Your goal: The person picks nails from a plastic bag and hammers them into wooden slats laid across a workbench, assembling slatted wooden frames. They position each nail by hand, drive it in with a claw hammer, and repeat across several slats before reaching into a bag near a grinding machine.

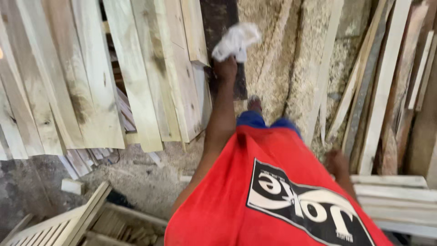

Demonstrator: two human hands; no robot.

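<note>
Your left hand (226, 68) is stretching fwd, fingers closing round a crumpled white cloth (236, 42); the cloth is bunching above the knuckles, sticking up and to the right of the grip. It's hanging over the sawdust floor (273, 54), just right of the leaning pale planks (114, 77) and in front of a dark board (218, 18). Your right hand (336, 163) is hanging low, far right of the cloth, near stacked boards (396, 196); can't tell if its fingers are open, too blurred.
</note>
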